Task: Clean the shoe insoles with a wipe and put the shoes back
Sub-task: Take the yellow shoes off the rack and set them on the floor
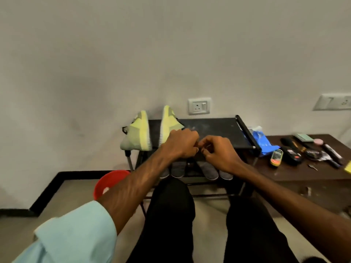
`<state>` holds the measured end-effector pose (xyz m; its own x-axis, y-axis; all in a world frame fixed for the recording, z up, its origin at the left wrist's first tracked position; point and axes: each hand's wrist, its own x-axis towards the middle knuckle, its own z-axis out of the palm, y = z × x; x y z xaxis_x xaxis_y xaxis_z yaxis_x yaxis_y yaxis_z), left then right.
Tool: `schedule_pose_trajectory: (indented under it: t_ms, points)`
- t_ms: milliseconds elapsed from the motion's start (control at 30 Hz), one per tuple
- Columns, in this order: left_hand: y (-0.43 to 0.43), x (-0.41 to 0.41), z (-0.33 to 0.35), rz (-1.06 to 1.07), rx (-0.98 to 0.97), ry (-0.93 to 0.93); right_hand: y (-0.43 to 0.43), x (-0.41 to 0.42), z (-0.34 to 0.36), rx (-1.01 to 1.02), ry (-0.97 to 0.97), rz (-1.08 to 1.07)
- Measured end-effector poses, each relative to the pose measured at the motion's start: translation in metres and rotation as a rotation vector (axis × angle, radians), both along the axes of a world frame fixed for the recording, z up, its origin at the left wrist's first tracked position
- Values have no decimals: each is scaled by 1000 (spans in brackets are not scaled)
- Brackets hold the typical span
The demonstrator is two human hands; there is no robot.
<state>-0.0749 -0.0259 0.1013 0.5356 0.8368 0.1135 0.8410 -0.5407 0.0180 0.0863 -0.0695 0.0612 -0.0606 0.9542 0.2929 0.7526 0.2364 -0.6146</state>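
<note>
Head view of a seated person facing a low black shoe rack (209,128) set against a pale wall. The left hand (180,144) and the right hand (218,152) meet over the near edge of the rack's top shelf, fingertips almost touching. Both hands are curled, with fingers bent inward toward each other as if pinching something small between them; what they grip is hidden by the fingers, and it cannot be told whether either hand holds anything. Two yellow-green shoes (138,131) stand on the far left of the top shelf, tipped on edge with soles showing, the right one just beside the left hand's knuckles. On the lower shelf, partly hidden behind the wrists, lie grey shoes (209,169) with toes pointing toward the viewer. A red bucket (110,182) sits on the floor to the left of the rack, behind the left forearm, whose light blue sleeve (76,238) is rolled back. To the right, a dark brown tabletop (303,173) carries a blue packet (263,141), a small yellow-and-black container (277,157) and several dark brushes and tools. A wall socket (199,106) is mounted above the rack.
</note>
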Motion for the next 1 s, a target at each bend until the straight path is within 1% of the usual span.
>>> schedule_pose_trajectory:
  t_ms: [67, 133, 233, 267, 333, 400, 467, 567, 633, 667, 700, 733, 800, 833, 900, 933, 1000]
  points:
    - [4, -24, 0, 75, 45, -60, 11, -19, -2, 4, 6, 5]
    - [9, -47, 1, 174, 98, -167, 25, -35, -3, -12, 26, -12]
    - [17, -76, 0, 322, 173, -353, 45, -53, -6, -157, 80, -50]
    - [18, -83, -1, 373, 189, -396, 51, -57, -8, -231, 144, -61]
    - [18, -99, -7, 465, 198, -436, 60, -64, -14, -397, 370, -72]
    - [17, -112, -16, 544, 165, -439, 68, -69, -19, -491, 563, -62]
    - [15, -122, -25, 570, 134, -456, 75, -75, -22, -510, 655, -44]
    - [18, -130, -33, 578, 180, -487, 82, -85, -27, -528, 773, -50]
    - [21, -138, -34, 655, 216, -528, 87, -90, -31, -541, 842, -76]
    - [22, -144, -36, 710, 195, -555, 89, -91, -32, -552, 875, -83]
    - [24, -150, -38, 776, 127, -616, 91, -91, -32, -567, 903, -83]
    - [26, -156, -41, 851, 14, -723, 93, -91, -32, -585, 921, -79]
    - [27, -166, -47, 952, -262, -988, 96, -90, -30, -622, 955, -71]
    - [27, -170, -50, 955, -364, -1075, 98, -90, -29, -640, 983, -68]
    - [28, -175, -55, 916, -457, -1196, 99, -90, -27, -674, 1054, -46]
    - [29, -176, -56, 888, -505, -1282, 99, -89, -26, -693, 1090, -23]
    - [30, -176, -55, 808, -680, -1495, 98, -90, -26, -736, 1156, 26]
